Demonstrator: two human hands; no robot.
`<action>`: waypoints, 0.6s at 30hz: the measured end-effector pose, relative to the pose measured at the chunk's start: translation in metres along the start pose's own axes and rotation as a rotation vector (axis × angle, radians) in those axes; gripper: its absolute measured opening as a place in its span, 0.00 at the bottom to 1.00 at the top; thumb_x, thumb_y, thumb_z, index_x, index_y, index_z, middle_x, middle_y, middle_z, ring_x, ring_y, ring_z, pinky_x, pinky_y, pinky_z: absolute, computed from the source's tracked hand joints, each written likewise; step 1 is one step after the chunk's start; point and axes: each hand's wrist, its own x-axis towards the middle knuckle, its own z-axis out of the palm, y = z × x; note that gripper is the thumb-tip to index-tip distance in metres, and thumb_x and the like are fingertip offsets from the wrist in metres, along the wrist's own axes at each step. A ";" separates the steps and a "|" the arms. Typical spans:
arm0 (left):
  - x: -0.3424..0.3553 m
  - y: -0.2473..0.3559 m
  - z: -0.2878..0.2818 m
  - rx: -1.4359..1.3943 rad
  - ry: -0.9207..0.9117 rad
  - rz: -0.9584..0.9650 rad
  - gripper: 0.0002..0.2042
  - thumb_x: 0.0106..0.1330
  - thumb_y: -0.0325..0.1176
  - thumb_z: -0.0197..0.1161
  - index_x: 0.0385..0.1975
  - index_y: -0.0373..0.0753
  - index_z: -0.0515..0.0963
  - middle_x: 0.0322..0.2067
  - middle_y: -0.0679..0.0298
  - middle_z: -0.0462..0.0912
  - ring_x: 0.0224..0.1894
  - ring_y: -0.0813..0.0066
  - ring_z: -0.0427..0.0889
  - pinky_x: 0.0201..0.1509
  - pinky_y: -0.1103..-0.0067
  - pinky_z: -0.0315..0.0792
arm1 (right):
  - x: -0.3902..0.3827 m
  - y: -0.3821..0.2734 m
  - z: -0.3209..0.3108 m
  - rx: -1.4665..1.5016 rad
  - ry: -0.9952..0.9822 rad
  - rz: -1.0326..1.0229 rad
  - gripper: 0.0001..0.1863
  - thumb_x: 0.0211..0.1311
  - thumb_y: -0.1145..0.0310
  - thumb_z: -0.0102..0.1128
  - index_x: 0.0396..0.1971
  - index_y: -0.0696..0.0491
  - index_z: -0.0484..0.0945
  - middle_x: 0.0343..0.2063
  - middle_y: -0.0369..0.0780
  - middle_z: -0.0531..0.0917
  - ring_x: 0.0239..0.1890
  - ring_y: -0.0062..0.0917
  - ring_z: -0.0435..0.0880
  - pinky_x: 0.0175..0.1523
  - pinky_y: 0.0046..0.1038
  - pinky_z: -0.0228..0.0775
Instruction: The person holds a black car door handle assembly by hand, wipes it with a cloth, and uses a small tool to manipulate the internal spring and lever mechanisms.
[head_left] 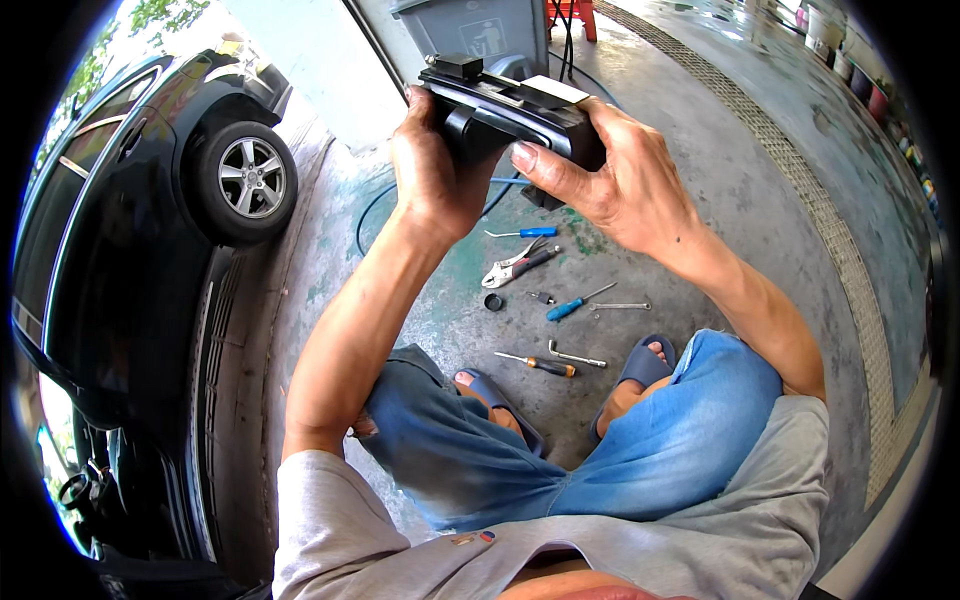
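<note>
Raised in front of me is a bulky black plastic part (490, 105) with a small box on top and a white label; its exact kind I cannot make out. My left hand (437, 175) grips its left end from below, the fingers mostly hidden behind it. At the other end my right hand (625, 180) holds it, thumb on the near face and fingers over the top. On the floor beneath lie a blue-handled hooked pick (530, 233), locking pliers (508, 268), a blue screwdriver (570, 308) and a combination wrench (622, 306).
Nearer my sandals are an orange-and-black screwdriver (545, 366) and an L-shaped socket wrench (578, 355). A round black cap (493, 301) lies left of them. A dark car (120, 260) stands at left, a grey bin (470, 35) ahead. A blue hose (365, 215) curves behind; a drain grate (780, 145) runs at right.
</note>
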 end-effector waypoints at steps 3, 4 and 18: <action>0.000 -0.001 0.001 0.015 -0.013 0.044 0.27 0.79 0.53 0.31 0.55 0.37 0.71 0.51 0.56 0.79 0.56 0.61 0.77 0.67 0.62 0.68 | -0.001 -0.006 -0.004 -0.069 0.015 -0.034 0.36 0.54 0.41 0.68 0.43 0.63 0.79 0.31 0.51 0.85 0.34 0.44 0.86 0.43 0.38 0.77; -0.001 0.000 0.002 0.024 -0.016 0.068 0.27 0.79 0.53 0.32 0.55 0.37 0.71 0.51 0.56 0.79 0.55 0.62 0.78 0.66 0.63 0.68 | -0.001 -0.007 -0.006 -0.071 0.007 -0.043 0.36 0.54 0.41 0.68 0.43 0.63 0.79 0.31 0.51 0.85 0.34 0.44 0.86 0.43 0.38 0.77; -0.027 -0.003 0.029 0.041 -0.217 0.227 0.30 0.77 0.58 0.39 0.56 0.34 0.70 0.48 0.59 0.79 0.50 0.69 0.80 0.60 0.71 0.73 | 0.003 -0.025 -0.007 -0.084 0.083 -0.150 0.37 0.55 0.47 0.68 0.51 0.66 0.74 0.44 0.54 0.80 0.45 0.42 0.80 0.50 0.39 0.75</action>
